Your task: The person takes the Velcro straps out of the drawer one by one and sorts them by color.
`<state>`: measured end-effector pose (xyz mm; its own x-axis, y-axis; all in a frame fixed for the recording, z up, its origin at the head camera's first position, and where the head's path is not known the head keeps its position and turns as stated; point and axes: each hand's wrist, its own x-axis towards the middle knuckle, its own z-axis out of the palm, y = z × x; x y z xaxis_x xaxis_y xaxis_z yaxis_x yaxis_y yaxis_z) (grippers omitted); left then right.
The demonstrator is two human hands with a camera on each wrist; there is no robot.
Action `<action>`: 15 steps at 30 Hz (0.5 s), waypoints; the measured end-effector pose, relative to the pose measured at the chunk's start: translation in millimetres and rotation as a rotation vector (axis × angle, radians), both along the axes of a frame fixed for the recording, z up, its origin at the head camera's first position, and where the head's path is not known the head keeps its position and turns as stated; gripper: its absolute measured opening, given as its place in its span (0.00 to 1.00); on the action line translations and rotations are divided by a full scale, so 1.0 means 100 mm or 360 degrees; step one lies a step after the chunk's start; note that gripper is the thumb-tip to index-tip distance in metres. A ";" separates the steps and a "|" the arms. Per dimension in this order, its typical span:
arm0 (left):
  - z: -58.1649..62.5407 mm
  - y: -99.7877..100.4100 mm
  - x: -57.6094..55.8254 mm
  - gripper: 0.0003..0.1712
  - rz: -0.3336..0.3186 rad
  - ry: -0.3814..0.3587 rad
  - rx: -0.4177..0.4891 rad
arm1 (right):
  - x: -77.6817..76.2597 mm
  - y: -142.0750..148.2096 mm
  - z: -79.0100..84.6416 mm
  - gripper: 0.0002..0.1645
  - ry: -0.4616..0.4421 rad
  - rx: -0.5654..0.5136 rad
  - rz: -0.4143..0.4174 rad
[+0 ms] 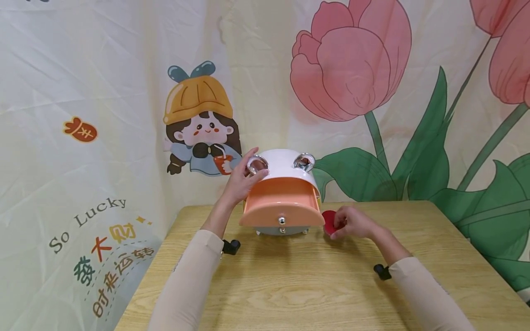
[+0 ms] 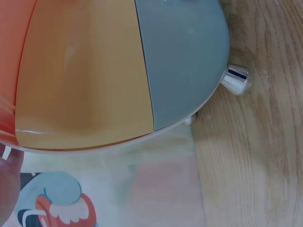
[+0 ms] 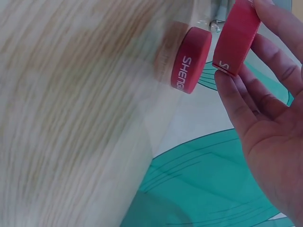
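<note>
A small white-topped drawer box with silver ring ears stands on the table. Its orange top drawer is pulled out; yellow and grey drawers show below in the left wrist view. My left hand holds the box at its left ear, thumb on the white top. To the right of the box, my right hand pinches a red roll, apparently tape, by its edges between thumb and fingertips. A second red roll with white lettering stands beside it on the wood.
The wooden table reaches back to a printed curtain with tulips and a cartoon figure. Black wrist devices sit at both sleeves. Short silver feet hold the box off the tabletop.
</note>
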<state>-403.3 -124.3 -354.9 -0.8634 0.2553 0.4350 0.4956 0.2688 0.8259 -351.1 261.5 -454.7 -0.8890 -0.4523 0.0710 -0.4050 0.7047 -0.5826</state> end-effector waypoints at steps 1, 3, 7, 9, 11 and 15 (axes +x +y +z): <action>0.02 0.00 0.02 0.44 -0.0001 -0.0010 -0.0001 | 0.00 0.00 -0.01 0.16 -0.0008 0.0007 0.0003; 0.05 0.01 0.06 0.44 -0.0003 -0.0024 -0.0011 | -0.01 0.00 -0.04 0.16 -0.0017 0.0015 0.0010; 0.08 0.02 0.08 0.44 -0.0006 -0.0035 -0.0023 | -0.01 -0.01 -0.08 0.17 -0.0044 0.0026 -0.0001; 0.07 0.02 0.07 0.44 -0.0003 -0.0033 -0.0023 | -0.02 -0.01 -0.10 0.17 -0.0050 0.0038 -0.0012; 0.04 0.01 0.04 0.44 0.0002 -0.0026 -0.0019 | -0.02 -0.01 -0.12 0.17 -0.0051 0.0052 -0.0026; -0.01 -0.01 -0.01 0.45 0.0005 0.0001 -0.0003 | -0.04 0.00 -0.15 0.16 -0.0040 0.0079 -0.0051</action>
<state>-404.3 -125.1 -355.9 -0.8639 0.2538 0.4351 0.4954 0.2721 0.8250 -354.7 262.0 -469.7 -0.9042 -0.4262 0.0268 -0.3677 0.7451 -0.5564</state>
